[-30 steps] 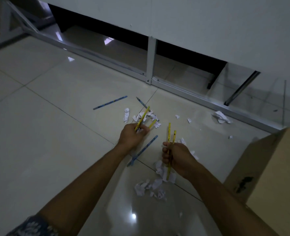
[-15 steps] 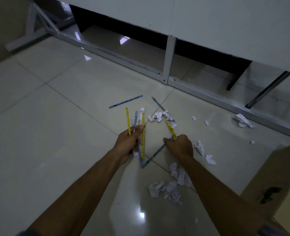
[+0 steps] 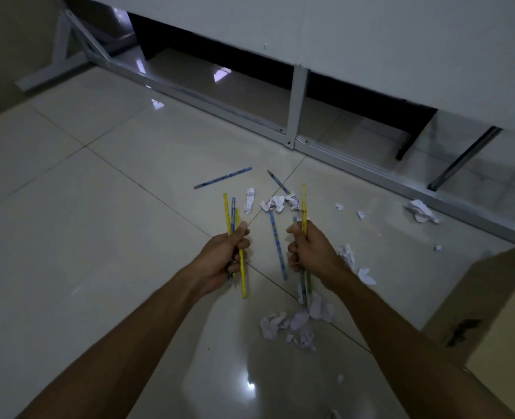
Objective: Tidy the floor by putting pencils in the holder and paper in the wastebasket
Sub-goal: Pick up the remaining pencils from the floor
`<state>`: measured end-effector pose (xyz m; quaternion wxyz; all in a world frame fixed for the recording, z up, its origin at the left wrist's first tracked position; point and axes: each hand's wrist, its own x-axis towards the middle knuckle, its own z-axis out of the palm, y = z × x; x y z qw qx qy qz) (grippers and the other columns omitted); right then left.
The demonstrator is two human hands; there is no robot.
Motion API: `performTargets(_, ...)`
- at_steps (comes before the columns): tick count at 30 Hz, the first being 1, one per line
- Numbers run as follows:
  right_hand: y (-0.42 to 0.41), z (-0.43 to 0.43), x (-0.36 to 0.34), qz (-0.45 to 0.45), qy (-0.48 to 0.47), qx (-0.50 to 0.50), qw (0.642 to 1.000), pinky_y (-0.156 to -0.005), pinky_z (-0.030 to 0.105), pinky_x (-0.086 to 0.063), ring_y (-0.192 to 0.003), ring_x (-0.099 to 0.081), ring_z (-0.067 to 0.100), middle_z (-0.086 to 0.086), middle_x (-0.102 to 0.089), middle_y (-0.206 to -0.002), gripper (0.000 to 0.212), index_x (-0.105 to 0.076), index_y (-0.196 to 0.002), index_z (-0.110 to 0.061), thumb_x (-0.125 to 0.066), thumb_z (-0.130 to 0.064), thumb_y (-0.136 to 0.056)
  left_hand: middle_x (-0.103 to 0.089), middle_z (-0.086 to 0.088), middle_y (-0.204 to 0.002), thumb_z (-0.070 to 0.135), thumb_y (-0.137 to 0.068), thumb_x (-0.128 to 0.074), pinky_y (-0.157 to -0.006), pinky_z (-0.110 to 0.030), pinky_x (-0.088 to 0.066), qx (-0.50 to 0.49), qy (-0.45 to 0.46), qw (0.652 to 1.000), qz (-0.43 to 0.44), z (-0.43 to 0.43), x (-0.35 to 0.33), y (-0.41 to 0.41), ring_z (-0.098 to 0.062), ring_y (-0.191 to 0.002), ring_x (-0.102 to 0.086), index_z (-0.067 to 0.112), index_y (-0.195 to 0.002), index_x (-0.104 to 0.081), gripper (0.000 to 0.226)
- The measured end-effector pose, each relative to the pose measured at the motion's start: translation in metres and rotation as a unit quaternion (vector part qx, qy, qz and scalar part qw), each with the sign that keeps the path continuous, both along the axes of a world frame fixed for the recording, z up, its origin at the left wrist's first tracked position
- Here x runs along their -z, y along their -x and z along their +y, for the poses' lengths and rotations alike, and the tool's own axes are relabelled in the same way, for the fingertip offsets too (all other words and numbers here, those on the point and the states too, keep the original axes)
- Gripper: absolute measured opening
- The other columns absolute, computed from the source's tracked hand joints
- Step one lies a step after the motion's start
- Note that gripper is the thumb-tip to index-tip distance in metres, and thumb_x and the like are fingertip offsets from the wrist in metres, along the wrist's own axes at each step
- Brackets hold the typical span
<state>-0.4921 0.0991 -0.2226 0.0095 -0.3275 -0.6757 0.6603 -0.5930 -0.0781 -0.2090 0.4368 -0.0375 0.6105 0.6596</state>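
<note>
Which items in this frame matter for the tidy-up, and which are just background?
Job:
- left hand, gripping yellow and blue pencils
- right hand, gripping a second pencil bunch
- loose blue pencils on the floor
- crumpled paper scraps

Just there:
- white metal frame
- cardboard box, role unclear
- tiled floor

Both bare forearms (image 3: 147,322) reach forward, side by side and apart; the left hand (image 3: 223,257) is curled round a bunch of pencils (image 3: 226,211), thumb on top; the right hand (image 3: 315,255) grips a second bunch (image 3: 304,204), fingers wrapped tight.
</note>
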Motion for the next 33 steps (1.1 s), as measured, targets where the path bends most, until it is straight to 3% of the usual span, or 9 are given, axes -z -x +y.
performTargets(4, 0.018, 0.002, 0.005, -0.126, -0.258, -0.072, 0.955, -0.073, 0.033, -0.044, -0.091, -0.064, 0.031, 0.008, -0.062, -0.094, 0.036, -0.062, -0.105, -0.013, -0.051, -0.047, -0.101, -0.032, 0.005, -0.057, 0.042, -0.091, -0.074, -0.045, -0.025, -0.023, 0.045, 0.073, 0.996, 0.011, -0.015, 0.0, -0.015, -0.012, -0.05, -0.028, 0.026, -0.069, -0.044, 0.041)
performTargets(9, 0.029, -0.003, 0.019, -0.176, -0.389, -0.09, 0.9, -0.072, 0.033, -0.044, -0.1, -0.065, 0.034, 0.013, -0.068, -0.104, 0.056, -0.058, -0.106, -0.01, -0.066, -0.061, -0.087, -0.035, 0.001, -0.052, 0.031, -0.101, -0.062, -0.048, -0.026, -0.046, 0.015, 0.064, 0.997, -0.044, -0.028, 0.005, -0.022, -0.016, -0.049, -0.045, 0.009, -0.097, -0.058, 0.023)
performTargets(13, 0.032, -0.011, 0.031, -0.211, -0.368, -0.099, 0.9, -0.078, 0.034, -0.049, -0.106, -0.065, 0.036, 0.018, -0.069, -0.11, 0.051, -0.061, -0.107, -0.005, -0.068, -0.052, -0.09, -0.024, 0.005, -0.05, 0.029, -0.106, -0.052, -0.035, -0.017, -0.022, -0.004, 0.046, 0.995, -0.089, -0.03, 0.007, -0.013, -0.008, -0.037, -0.025, 0.011, -0.087, -0.055, 0.026)
performTargets(17, 0.026, -0.018, 0.029, -0.208, -0.296, -0.088, 0.928, -0.073, 0.031, -0.043, -0.106, -0.065, 0.037, 0.022, -0.068, -0.111, 0.045, -0.062, -0.109, 0.0, -0.062, -0.043, -0.097, -0.036, -0.005, -0.071, 0.027, -0.106, -0.052, -0.034, -0.015, -0.016, -0.001, 0.08, 0.995, -0.063, -0.027, 0.009, -0.007, -0.005, -0.037, -0.022, 0.011, -0.087, -0.056, 0.025)
performTargets(21, 0.005, -0.018, 0.001, -0.115, -0.196, -0.09, 0.97, -0.053, 0.027, -0.037, -0.068, -0.063, 0.024, 0.005, -0.063, -0.068, 0.037, -0.075, -0.084, -0.007, -0.067, -0.041, -0.095, -0.031, 0.003, -0.057, 0.027, -0.108, -0.047, -0.034, -0.018, -0.018, -0.022, 0.093, 0.995, -0.033, -0.015, 0.008, -0.013, -0.006, -0.038, -0.025, 0.003, -0.109, -0.066, 0.031)
performTargets(23, -0.008, -0.02, -0.02, -0.079, -0.129, -0.087, 0.985, -0.049, 0.027, -0.032, -0.046, -0.045, 0.016, -0.006, -0.045, -0.046, 0.041, -0.067, -0.057, -0.019, -0.07, -0.038, -0.093, -0.032, 0.005, -0.057, 0.034, -0.106, -0.052, -0.035, -0.019, -0.019, -0.034, 0.079, 0.996, -0.024, -0.006, -0.002, -0.017, -0.007, -0.041, -0.025, 0.007, -0.115, -0.069, 0.033)
performTargets(25, -0.019, -0.023, -0.038, -0.052, -0.07, -0.088, 0.992, -0.047, 0.027, -0.027, -0.04, -0.03, 0.014, -0.008, -0.03, -0.042, 0.052, -0.055, -0.046, -0.021, -0.072, -0.036, -0.092, -0.035, 0.003, -0.064, 0.041, -0.098, -0.065, -0.038, -0.02, -0.02, -0.041, 0.049, 0.998, -0.009, 0.003, -0.015, -0.024, -0.008, -0.044, -0.024, 0.01, -0.116, -0.071, 0.037)
performTargets(29, -0.044, -0.027, -0.073, -0.041, -0.001, -0.107, 0.993, -0.041, 0.02, -0.025, -0.035, -0.027, 0.01, -0.008, -0.028, -0.043, 0.046, -0.064, -0.048, -0.028, -0.073, -0.04, -0.091, -0.036, 0.0, -0.07, 0.036, -0.087, -0.079, -0.042, -0.022, -0.021, -0.073, 0.001, 0.996, 0.058, 0.012, -0.044, -0.054, -0.011, -0.047, -0.023, 0.002, -0.116, -0.073, 0.046)
performTargets(33, -0.069, -0.036, -0.091, -0.03, 0.033, -0.131, 0.99, -0.041, 0.018, -0.026, -0.037, -0.028, 0.009, -0.009, -0.028, -0.047, 0.039, -0.055, -0.062, -0.024, -0.071, -0.045, -0.091, -0.041, 0.003, -0.064, 0.028, -0.09, -0.077, -0.04, -0.02, -0.021, -0.064, -0.007, 0.996, 0.056, 0.002, -0.066, -0.077, -0.01, -0.045, -0.021, 0.002, -0.105, -0.075, 0.03)
